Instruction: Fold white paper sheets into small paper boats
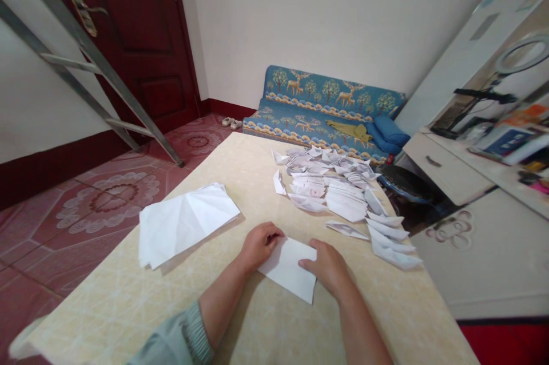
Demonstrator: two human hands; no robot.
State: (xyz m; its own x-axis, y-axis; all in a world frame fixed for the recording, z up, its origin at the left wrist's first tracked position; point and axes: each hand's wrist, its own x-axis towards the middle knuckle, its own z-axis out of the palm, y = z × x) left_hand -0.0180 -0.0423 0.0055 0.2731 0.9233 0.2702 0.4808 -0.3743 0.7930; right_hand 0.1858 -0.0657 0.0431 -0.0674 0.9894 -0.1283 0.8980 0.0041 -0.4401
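Observation:
A folded sheet of white paper point(289, 270) lies at the near middle of the table, between my two hands. My left hand point(261, 246) pinches its upper left corner, fingers curled and closed. At the opposite side, my right hand point(326, 265) grips the right edge, with the thumb on top and the other fingers behind it. To the left rests a stack of loose white sheets point(189, 222) with crease marks. Folded paper boats point(328, 173) crowd the far right of the table, several of them nested in rows. One paper boat point(347, 230) sits just beyond my right hand.
The pale yellow table point(227, 165) fills the foreground. Behind it stands a blue patterned sofa point(300, 113). A metal ladder point(115, 96) leans at the left before a dark red door point(141, 27). At the right is a white cabinet point(484, 239) with clutter on top.

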